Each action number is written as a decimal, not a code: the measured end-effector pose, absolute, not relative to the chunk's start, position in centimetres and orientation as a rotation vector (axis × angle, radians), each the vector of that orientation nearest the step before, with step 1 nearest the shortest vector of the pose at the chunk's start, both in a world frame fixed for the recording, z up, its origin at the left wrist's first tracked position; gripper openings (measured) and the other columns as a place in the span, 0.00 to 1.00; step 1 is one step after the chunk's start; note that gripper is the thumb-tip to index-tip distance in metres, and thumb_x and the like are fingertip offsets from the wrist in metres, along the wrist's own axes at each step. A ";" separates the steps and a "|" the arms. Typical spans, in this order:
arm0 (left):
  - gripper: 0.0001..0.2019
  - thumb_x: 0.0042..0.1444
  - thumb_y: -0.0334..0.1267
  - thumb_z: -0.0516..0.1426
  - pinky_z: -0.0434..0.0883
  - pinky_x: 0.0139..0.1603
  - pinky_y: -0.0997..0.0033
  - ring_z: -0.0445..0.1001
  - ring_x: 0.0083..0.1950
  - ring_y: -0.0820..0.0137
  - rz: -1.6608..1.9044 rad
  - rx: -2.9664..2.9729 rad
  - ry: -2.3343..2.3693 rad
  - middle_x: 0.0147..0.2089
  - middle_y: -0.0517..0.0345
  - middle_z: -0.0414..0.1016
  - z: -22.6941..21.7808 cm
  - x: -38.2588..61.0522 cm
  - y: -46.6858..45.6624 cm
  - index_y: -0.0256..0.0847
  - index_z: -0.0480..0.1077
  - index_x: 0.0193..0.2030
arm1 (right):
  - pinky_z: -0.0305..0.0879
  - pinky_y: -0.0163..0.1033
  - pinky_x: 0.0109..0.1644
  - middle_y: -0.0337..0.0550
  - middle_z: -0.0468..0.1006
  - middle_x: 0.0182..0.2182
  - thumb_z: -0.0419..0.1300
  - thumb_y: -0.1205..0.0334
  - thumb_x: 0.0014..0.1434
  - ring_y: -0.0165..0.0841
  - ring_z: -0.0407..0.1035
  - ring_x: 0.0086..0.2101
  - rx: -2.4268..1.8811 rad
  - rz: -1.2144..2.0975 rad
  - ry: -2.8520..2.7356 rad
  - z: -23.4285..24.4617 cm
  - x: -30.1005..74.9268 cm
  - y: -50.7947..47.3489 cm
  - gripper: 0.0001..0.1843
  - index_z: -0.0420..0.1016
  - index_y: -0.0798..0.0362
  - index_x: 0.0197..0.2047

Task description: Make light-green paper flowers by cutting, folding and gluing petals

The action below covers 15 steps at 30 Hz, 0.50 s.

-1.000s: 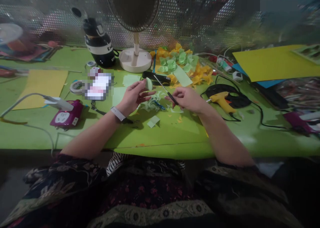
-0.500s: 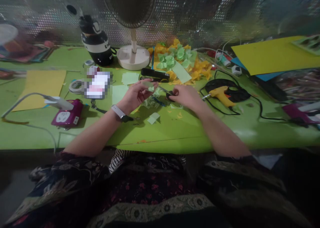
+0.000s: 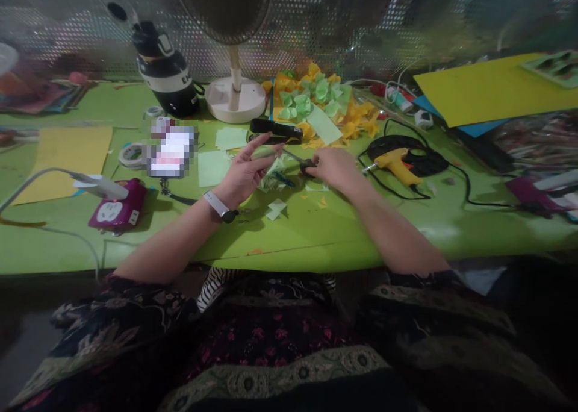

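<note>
My left hand, a watch on its wrist, is over the middle of the green table with its index finger stretched out. Its other fingers and thumb pinch a small piece of pale green paper, mostly hidden by the fingers. My right hand is closed round the dark handles of a pair of scissors. Their thin blades point left, close to my left fingertips. Beneath lies a heap of green paper scraps. Nearer to me are small cut green pieces.
Behind my hands lie a black stapler and a pile of green and orange paper flowers. A yellow glue gun rests at right. At left are a phone, a tape roll and a purple power socket. A fan stands behind.
My left index finger has lifted and straightened, and the green paper shows less between the fingers. The small green pieces on the table before me look differently arranged. The view has shifted slightly.
</note>
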<state>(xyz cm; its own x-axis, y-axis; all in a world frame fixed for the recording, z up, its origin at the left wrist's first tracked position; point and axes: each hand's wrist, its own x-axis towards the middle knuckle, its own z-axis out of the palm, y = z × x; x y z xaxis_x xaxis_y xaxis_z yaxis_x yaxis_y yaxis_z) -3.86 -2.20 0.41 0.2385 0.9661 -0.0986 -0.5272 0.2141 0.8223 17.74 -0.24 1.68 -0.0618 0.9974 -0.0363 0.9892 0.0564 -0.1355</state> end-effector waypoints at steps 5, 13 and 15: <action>0.32 0.53 0.23 0.63 0.75 0.56 0.68 0.76 0.59 0.66 1.209 0.692 0.762 0.55 0.55 0.80 0.6 -3.5 -2.5 0.51 0.68 0.63 | 0.63 0.40 0.35 0.50 0.81 0.35 0.69 0.53 0.55 0.42 0.74 0.37 -2.063 0.272 -2.247 1.5 18.3 0.0 0.13 0.80 0.53 0.39; 0.35 0.52 0.22 0.63 0.73 0.54 0.72 0.79 0.54 0.70 1.278 0.734 0.805 0.51 0.57 0.82 0.8 -3.3 -2.6 0.53 0.66 0.65 | 0.66 0.41 0.36 0.50 0.81 0.35 0.69 0.51 0.54 0.41 0.75 0.37 -2.003 0.313 -2.141 2.6 18.3 -0.4 0.14 0.78 0.53 0.32; 0.38 0.51 0.22 0.64 0.74 0.52 0.73 0.80 0.50 0.71 1.293 0.741 0.830 0.46 0.59 0.83 0.9 -3.4 -2.6 0.55 0.65 0.66 | 0.67 0.41 0.34 0.50 0.81 0.34 0.70 0.48 0.53 0.41 0.75 0.34 -1.940 0.461 -2.003 2.8 18.3 -0.5 0.17 0.76 0.54 0.33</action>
